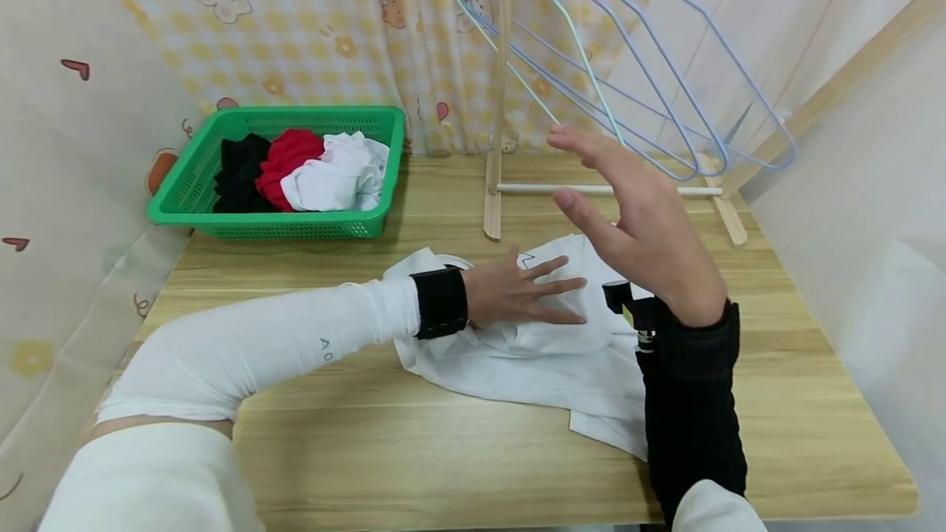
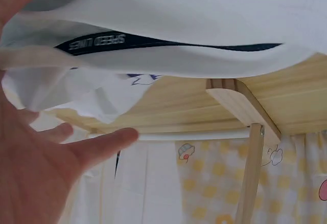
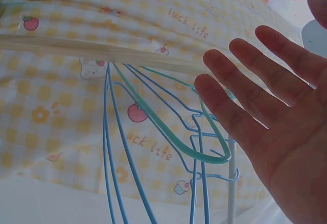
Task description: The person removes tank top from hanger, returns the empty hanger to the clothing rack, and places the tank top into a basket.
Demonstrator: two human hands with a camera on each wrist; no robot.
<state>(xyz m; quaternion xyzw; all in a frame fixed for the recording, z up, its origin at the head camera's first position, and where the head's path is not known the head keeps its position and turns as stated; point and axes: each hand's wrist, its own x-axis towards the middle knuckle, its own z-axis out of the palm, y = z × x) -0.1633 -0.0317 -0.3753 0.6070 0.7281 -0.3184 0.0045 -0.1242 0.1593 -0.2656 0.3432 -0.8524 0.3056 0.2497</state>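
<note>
A white shirt (image 1: pixel 532 372) lies crumpled on the wooden table. My left hand (image 1: pixel 517 294) rests on it with fingers spread. From the left wrist, the shirt's opening (image 2: pixel 204 63) shows a dark inner tape (image 2: pixel 107 42) lettered "SPEED LINES", above the left hand (image 2: pixel 41 168). My right hand (image 1: pixel 650 228) is raised over the shirt's right part, fingers extended and thumb apart, holding nothing. Beyond it several blue hangers (image 1: pixel 709 23) and a mint-green hanger (image 1: pixel 580 48) hang on a rack. The right wrist view has the right hand's palm (image 3: pixel 286 152) beside the hangers (image 3: pixel 120 168).
A green basket (image 1: pixel 296 230) with black, red and white cloths (image 1: pixel 340 175) stands at the back left. The rack's wooden post (image 1: pixel 502 72) and foot (image 1: pixel 493 204) stand behind the shirt. A checked curtain (image 1: pixel 296 15) hangs behind the table (image 1: pixel 414 466).
</note>
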